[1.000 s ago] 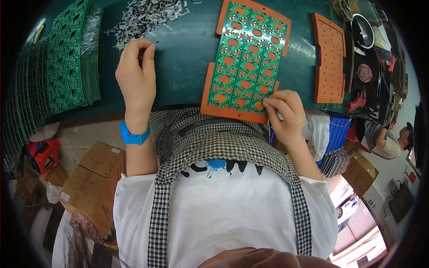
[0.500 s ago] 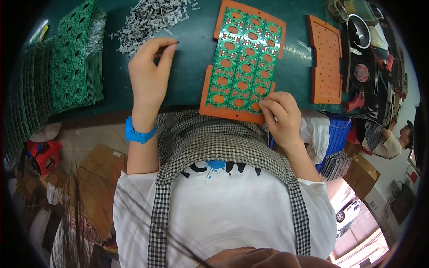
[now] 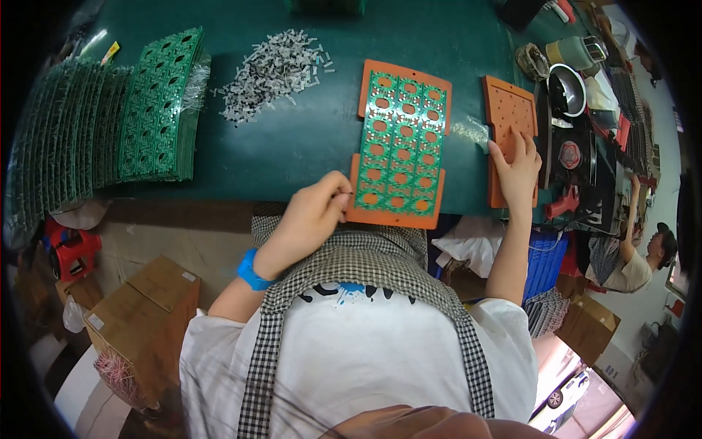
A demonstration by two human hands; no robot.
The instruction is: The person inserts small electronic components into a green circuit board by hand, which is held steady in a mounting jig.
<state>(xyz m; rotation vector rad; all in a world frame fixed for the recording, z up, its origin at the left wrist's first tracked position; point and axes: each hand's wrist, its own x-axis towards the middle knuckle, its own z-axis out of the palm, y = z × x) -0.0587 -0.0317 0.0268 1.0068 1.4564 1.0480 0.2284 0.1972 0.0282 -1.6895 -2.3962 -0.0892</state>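
A green circuit board panel point(image 3: 404, 143) with rows of oval holes lies on an orange fixture plate point(image 3: 395, 219) at the table's near edge. My left hand point(image 3: 311, 218) is at the plate's lower left edge, its fingers pinched together. A tiny dark thing shows at those fingertips, too small to name. To the right, my right hand point(image 3: 518, 172) reaches over a second orange plate point(image 3: 510, 99) dotted with small holes. Its fingers are apart, with fingertips over the plate's surface and the thumb by its left edge. The hand hides part of that plate.
Stacked green circuit board panels point(image 3: 157, 110) stand at the left. A pile of small clear and grey pieces point(image 3: 272, 73) lies at the back, left of centre. At the right are a dark bowl point(image 3: 567, 89) and a red tool handle point(image 3: 561, 203). A co-worker point(image 3: 632, 256) is at far right.
My left hand has come down and right from beside the pile to the fixture's lower left edge. My right hand has left the board's lower right corner for the second plate. The view has shifted.
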